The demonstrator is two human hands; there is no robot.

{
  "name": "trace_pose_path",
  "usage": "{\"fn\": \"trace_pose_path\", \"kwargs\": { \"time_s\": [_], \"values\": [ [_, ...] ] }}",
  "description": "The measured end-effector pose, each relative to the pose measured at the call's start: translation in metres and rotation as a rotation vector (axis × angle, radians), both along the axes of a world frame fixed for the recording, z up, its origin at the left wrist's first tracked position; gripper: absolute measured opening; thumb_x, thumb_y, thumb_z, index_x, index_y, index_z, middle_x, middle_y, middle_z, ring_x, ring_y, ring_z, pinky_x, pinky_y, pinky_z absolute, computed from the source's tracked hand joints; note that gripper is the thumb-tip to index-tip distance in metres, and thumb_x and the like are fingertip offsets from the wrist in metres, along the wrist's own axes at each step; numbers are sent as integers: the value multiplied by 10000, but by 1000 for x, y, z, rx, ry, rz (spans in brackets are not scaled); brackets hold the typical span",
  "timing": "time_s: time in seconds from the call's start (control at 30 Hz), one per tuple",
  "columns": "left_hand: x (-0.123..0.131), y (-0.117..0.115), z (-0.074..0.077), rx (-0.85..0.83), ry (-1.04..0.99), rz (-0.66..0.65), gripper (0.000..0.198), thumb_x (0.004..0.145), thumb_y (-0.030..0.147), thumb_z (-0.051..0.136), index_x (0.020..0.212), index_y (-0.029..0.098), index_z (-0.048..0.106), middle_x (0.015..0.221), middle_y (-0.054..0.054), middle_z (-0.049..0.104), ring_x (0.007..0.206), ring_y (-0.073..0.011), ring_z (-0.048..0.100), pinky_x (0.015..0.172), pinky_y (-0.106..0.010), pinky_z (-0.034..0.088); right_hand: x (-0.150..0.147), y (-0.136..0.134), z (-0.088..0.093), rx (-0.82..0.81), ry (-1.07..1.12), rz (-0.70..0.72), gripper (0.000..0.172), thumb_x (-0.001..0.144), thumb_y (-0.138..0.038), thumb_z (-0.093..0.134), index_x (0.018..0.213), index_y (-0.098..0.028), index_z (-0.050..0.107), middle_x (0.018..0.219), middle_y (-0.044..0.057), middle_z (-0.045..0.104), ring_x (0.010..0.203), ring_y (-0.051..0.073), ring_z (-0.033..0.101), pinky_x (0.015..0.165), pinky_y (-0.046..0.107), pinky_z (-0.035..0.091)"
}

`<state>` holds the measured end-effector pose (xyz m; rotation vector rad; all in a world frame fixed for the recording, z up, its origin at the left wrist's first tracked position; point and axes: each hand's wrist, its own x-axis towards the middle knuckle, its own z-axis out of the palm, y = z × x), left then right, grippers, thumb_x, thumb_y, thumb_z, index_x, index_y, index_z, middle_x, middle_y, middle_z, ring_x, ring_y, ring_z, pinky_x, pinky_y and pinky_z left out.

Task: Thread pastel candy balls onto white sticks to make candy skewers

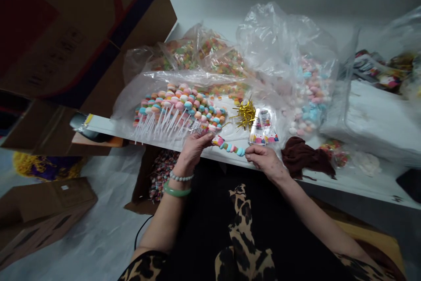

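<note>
My left hand (194, 147) pinches the printed end of a candy skewer (231, 147), a short stick strung with pastel sweets, at the table's front edge. My right hand (265, 160) pinches the skewer's other end. Both hands are closed on it. Just beyond my left hand lies a pile of candy skewers (179, 110) on clear plastic, their white sticks pointing toward me. Small printed clear bags (263, 129) and a bunch of gold twist ties (245, 114) lie above my right hand.
A clear bag of pink and blue candies (311, 92) stands at the right, bags of mixed colored candies (204, 55) behind. A brown cloth (304, 156) lies right of my right hand. Cardboard boxes (66, 31) stand left; an open box of wrapped sweets (161, 171) sits below the white table (230, 5).
</note>
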<state>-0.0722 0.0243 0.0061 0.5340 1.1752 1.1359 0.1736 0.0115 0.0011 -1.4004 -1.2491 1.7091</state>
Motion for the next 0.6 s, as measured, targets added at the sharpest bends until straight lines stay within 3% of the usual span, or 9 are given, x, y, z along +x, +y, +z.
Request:
{"fn": "trace_pose_path", "kwargs": {
  "time_s": [0.07,0.13,0.3,0.47,0.6],
  "values": [
    [0,0,-1,14,14,17,287,638,260,822,854,89,742,811,-103,748,668,-185,690,628,-274,576,-1,-1,-1,168,-80,-54,82,680,-275,675,682,-194,682,660,-10,614,636,124,531,568,231,397],
    [0,-2,-3,14,27,26,301,639,282,825,848,83,740,800,-107,746,643,-190,686,625,-294,580,-3,-4,-3,229,-109,-78,75,709,-277,663,701,-206,686,693,-7,616,691,143,546,604,244,406],
    [4,-5,-6,-7,61,-60,291,677,358,801,775,93,733,776,-116,742,686,-221,706,735,-358,589,-13,-11,-4,109,-52,-66,81,721,-280,632,693,-211,662,588,-30,521,528,113,424,475,232,298],
    [10,-5,-2,-32,-35,9,367,668,342,811,951,121,732,873,-83,742,738,-190,704,749,-324,577,-20,-12,-5,43,-41,-6,84,708,-284,625,700,-207,659,534,-50,468,495,101,379,460,227,272],
    [13,-6,-3,-64,-125,0,368,665,331,818,956,125,727,792,-63,734,687,-159,686,753,-313,562,-22,-10,-12,33,-48,-27,80,692,-271,629,672,-194,642,541,-54,476,482,83,363,449,214,260]
  ]
}}
